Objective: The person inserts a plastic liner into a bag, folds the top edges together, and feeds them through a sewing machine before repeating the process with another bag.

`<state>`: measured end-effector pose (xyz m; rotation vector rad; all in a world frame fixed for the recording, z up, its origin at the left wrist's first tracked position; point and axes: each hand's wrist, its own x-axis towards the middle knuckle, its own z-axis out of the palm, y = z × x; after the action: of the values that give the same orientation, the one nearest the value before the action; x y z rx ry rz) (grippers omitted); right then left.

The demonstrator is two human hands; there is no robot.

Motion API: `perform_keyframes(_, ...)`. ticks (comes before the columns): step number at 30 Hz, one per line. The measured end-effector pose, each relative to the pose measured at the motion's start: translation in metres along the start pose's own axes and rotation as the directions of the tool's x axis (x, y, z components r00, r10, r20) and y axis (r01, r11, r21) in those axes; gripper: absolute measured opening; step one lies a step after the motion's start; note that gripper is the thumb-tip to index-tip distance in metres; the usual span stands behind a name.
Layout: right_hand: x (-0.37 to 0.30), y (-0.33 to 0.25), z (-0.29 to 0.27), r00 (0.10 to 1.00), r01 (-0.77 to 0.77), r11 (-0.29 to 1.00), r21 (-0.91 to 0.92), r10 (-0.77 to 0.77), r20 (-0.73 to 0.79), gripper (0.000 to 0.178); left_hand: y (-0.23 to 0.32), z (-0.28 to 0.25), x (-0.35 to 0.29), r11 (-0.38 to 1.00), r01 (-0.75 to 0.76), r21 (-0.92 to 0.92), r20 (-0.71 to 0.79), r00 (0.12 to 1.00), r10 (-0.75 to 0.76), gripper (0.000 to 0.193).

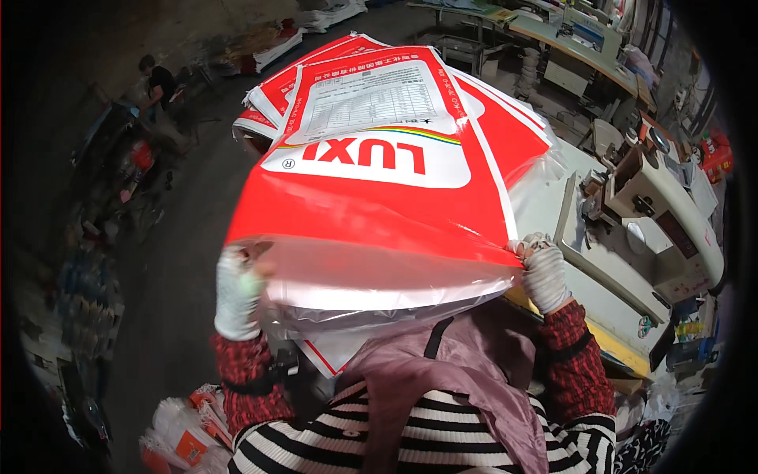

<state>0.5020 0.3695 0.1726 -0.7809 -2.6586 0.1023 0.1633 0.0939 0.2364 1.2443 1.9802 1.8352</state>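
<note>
A large red and white printed sack [355,209] stretches in front of me with its mouth toward my body. Clear plastic film [410,312], like a liner, sticks out at the mouth. My right hand [542,272], in a pale glove with bare fingertips, pinches the sack's right corner. At the opposite corner my left hand [241,292], gloved alike and slightly blurred, has its fingers curled at the edge. Beneath and beyond lies a fanned pile of similar sacks [517,130].
A cream sewing machine [667,213] stands on the pale worktable [545,197] at right. More machine tables [545,35] are at the far right. Bundled sacks [178,430] lie at lower left. Another person [160,83] is at the far left, beyond the dark floor [185,229].
</note>
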Motion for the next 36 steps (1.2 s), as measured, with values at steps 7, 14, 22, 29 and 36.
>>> perform_keyframes(7, -0.003, 0.004, -0.008, 0.996, -0.003, 0.999, -0.032, 0.0, -0.089, 0.012, 0.022, -0.003, 0.012, 0.97, 0.114, -0.215, -0.456, 0.866, -0.203, 0.032)
perform_keyframes(14, 0.006, 0.028, -0.017, 0.957, 0.057, 0.994, 0.098, -0.026, -0.288, 0.011, 0.058, 0.091, 0.135, 0.807, -0.332, 0.489, -0.243, 0.837, 0.491, 0.019)
perform_keyframes(22, -0.119, 0.022, 0.089, 0.866, -0.477, -0.126, 0.87, 0.101, 0.49, 0.058, 0.04, 0.46, 0.279, 0.745, -0.664, 0.058, 0.039, 0.747, 0.663, 0.023)
perform_keyframes(29, -0.111, 0.037, 0.033, 0.824, -0.343, -0.397, 0.851, 0.308, 0.476, 0.053, -0.059, 0.578, 0.225, 0.374, -0.875, 0.309, 0.555, 0.485, 0.676, 0.02)
perform_keyframes(36, -0.167, 0.016, 0.118, 0.736, -0.453, 0.254, 0.854, 0.648, 0.197, 0.035, -0.156, 0.629, 0.24, -0.183, -0.922, 0.34, 0.898, 0.26, 0.355, 0.021)
